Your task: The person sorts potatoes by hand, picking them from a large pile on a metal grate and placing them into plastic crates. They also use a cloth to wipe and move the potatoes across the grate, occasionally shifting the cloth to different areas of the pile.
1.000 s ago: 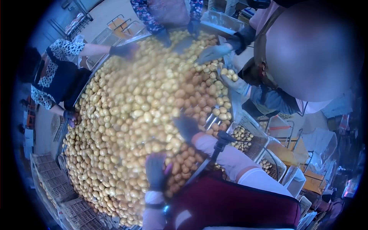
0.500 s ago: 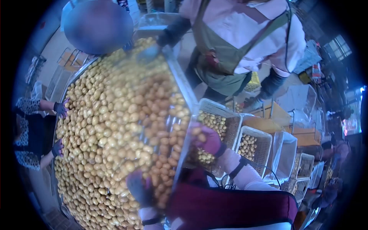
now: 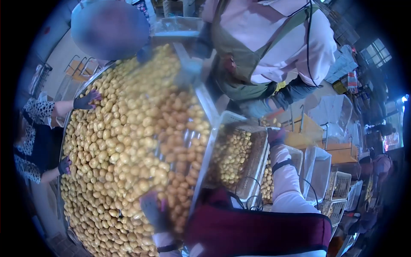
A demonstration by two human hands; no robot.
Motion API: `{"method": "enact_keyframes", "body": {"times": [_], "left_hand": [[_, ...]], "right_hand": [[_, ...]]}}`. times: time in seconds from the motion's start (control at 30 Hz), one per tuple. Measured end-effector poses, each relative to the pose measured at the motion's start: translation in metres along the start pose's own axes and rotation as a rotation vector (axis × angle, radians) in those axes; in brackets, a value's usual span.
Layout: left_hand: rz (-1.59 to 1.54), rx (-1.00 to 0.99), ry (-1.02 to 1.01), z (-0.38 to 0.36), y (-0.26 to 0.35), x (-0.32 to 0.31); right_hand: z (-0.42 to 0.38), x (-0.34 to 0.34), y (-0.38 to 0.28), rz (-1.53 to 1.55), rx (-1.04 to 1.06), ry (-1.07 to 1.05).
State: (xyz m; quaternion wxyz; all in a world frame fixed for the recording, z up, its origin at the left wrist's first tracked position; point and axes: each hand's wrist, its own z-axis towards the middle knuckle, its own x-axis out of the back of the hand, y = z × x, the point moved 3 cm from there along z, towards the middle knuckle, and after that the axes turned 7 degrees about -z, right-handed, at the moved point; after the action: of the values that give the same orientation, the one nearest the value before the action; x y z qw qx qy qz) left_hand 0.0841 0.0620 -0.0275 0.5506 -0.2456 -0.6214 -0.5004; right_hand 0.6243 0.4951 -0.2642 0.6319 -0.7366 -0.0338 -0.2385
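A large heap of small round tan produce (image 3: 111,150), looking like small potatoes or fruit, covers the metal-rimmed sorting table (image 3: 204,152). My left hand (image 3: 155,210), in a grey glove with purple fingertips, lies on the near part of the heap with its fingers apart. Browner pieces (image 3: 182,150) lie over bare slats to its upper right. My right hand (image 3: 276,136), in a dark purple glove, reaches across to the far side of a plastic crate (image 3: 264,160) partly filled with the same produce. Its fingers are hidden from view.
Opposite, a co-worker in an apron (image 3: 244,55) has gloved hands over the heap and near the crates. Another person's gloved hands (image 3: 87,100) touch the heap's left edge. A second crate (image 3: 295,154), a lined bin (image 3: 317,171) and orange boards (image 3: 304,132) stand at right.
My right hand has moved right, from the table's edge with a brown piece in it to the crate's far side. My left hand stays put. The left-hand person's upper hand has moved onto the heap.
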Motion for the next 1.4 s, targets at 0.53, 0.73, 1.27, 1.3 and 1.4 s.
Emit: {"method": "enact_keyframes", "body": {"times": [0.53, 0.73, 1.27, 1.3, 1.4], "left_hand": [[-0.282, 0.264, -0.101, -0.006, -0.007, 0.006], [-0.237, 0.272, -0.019, -0.008, -0.013, -0.012], [-0.044, 0.228, 0.022, -0.007, -0.009, -0.005], [-0.05, 0.226, 0.033, -0.008, -0.011, -0.005], [-0.057, 0.217, 0.055, -0.01, -0.011, -0.003]], "right_hand": [[-0.336, -0.304, -0.297, -0.702, 1.394, -0.824], [-0.253, -0.395, -0.326, -0.805, 1.398, -0.517], [-0.303, -0.555, -0.413, -0.612, 1.611, -0.535], [-0.293, -0.56, -0.419, -0.659, 1.596, -0.465], [-0.257, -0.566, -0.422, -0.766, 1.53, -0.27]]}}
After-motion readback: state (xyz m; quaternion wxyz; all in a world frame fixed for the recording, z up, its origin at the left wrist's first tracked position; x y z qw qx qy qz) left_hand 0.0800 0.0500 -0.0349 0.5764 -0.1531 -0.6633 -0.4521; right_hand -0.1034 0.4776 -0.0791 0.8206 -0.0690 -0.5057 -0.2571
